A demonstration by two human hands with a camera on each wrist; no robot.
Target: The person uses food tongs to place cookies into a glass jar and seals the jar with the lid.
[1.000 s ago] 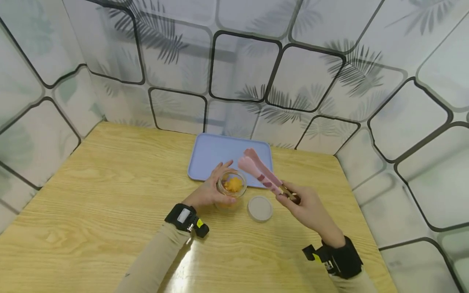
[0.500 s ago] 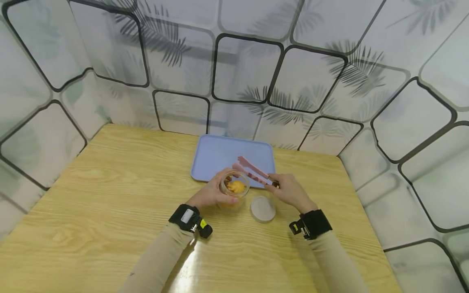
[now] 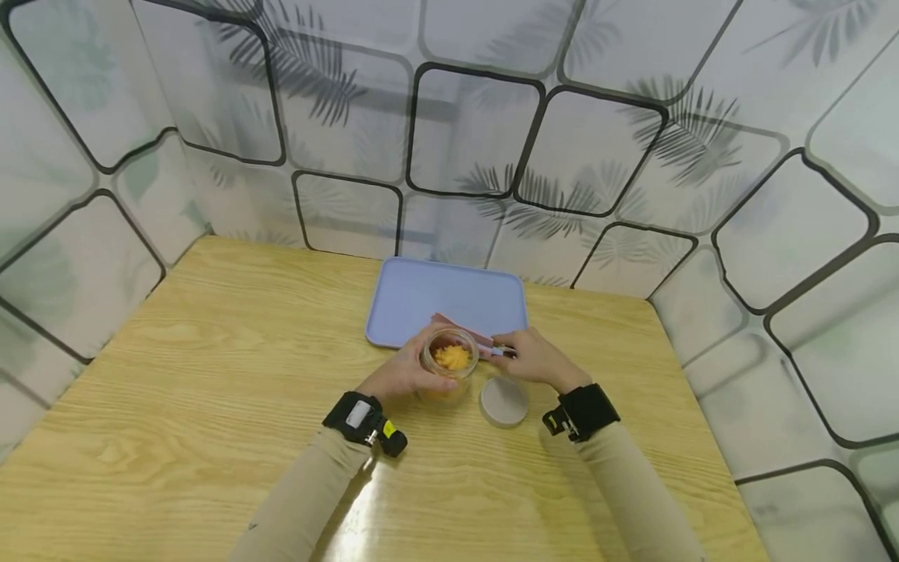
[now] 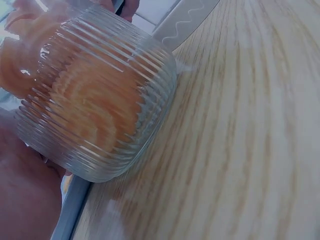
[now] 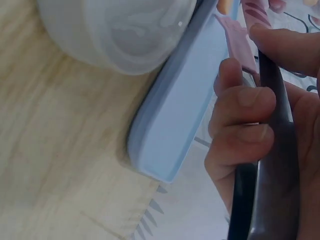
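Note:
My left hand (image 3: pixel 406 371) holds a clear glass jar (image 3: pixel 437 393) around its side. The jar's mouth is uncovered, and orange swirled pieces (image 3: pixel 453 357) lie inside. In the left wrist view the ribbed jar (image 4: pixel 155 107) looks tilted, with large ridged pieces (image 4: pixel 97 105) behind the glass. My right hand (image 3: pixel 537 359) grips pink tongs (image 3: pixel 483 340) by their dark handle. The tongs reach leftward behind the jar's rim, partly hidden by it. Fingers (image 5: pixel 245 137) curl around the metal handle (image 5: pixel 277 165) in the right wrist view.
A pale round lid (image 3: pixel 503 401) lies on the wooden table (image 3: pixel 246 375), right of the jar. Behind the hands sits a blue tray (image 3: pixel 449 285). Patterned fabric walls (image 3: pixel 470 133) enclose the table's back and sides.
My right hand has moved left and toward the jar, lowering the tongs from above the tray to beside the jar's rim. The left hand keeps holding the jar.

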